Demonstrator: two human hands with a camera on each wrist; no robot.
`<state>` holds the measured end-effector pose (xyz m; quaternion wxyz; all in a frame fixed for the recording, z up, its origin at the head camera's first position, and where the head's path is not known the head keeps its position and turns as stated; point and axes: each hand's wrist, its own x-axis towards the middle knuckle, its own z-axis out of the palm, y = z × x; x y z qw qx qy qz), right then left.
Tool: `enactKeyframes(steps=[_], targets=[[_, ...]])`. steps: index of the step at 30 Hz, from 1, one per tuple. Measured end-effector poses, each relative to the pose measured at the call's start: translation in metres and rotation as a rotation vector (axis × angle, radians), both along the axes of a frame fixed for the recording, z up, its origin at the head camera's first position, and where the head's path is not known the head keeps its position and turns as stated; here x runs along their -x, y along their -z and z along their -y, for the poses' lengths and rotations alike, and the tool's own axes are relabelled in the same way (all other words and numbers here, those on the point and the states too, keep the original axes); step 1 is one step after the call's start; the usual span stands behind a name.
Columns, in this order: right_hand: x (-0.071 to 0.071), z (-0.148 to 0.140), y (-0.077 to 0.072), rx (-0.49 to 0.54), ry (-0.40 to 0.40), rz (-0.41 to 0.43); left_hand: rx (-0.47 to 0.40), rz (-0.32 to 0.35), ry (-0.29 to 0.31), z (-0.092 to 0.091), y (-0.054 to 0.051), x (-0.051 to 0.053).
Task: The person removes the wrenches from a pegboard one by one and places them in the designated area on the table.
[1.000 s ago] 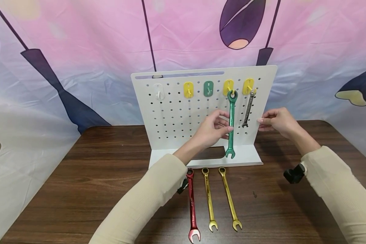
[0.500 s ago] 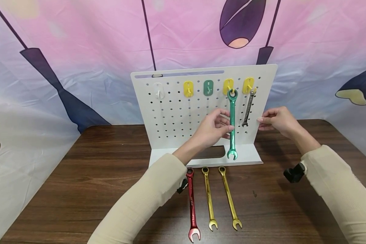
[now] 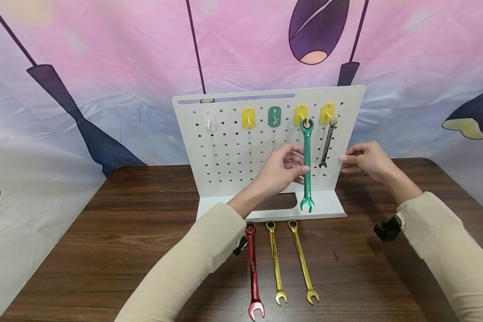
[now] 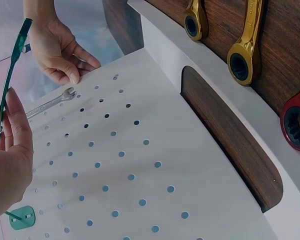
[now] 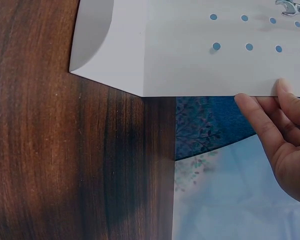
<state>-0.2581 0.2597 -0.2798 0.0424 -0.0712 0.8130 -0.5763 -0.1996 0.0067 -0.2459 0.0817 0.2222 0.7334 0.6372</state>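
Counted on the white pegboard [image 3: 233, 154] one white hook [image 3: 209, 121], one green hook [image 3: 274, 116] and three yellow hooks [image 3: 248, 118], with one silver wrench [image 3: 327, 143] on the rightmost of these, and on the table [image 3: 145, 232] one red wrench [image 3: 253, 268] and two gold wrenches [image 3: 276, 264]. Held the green wrench [image 3: 307, 152] in the left hand [image 3: 283, 165], clamped upright between thumb and fingers, with its ring end at the tip of the next yellow hook [image 3: 300, 115], too small to tell if threaded on. Pinched the pegboard's right edge with the right hand [image 3: 368, 161]
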Motion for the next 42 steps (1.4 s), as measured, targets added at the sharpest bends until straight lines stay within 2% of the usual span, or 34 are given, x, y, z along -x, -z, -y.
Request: enactKeyframes(steps=[17, 22, 31, 36, 42], targets=[[0.000, 0.001, 0.001, -0.032, 0.025, -0.012, -0.015, 0.014, -0.019, -0.003, -0.007, -0.002], [0.000, 0.002, 0.001, -0.040, 0.043, -0.019, -0.029, 0.008, -0.008, -0.004, -0.010, -0.002], [0.001, 0.000, 0.002, -0.027, 0.019, -0.012, -0.052, 0.024, 0.011, -0.002, -0.014, -0.007], [0.002, -0.001, 0.003, -0.024, -0.005, -0.013, -0.058, 0.044, 0.031, 0.002, -0.012, -0.010], [0.001, -0.001, 0.002, -0.001, -0.009, -0.007, -0.044, 0.076, 0.031, 0.010, -0.004, -0.014]])
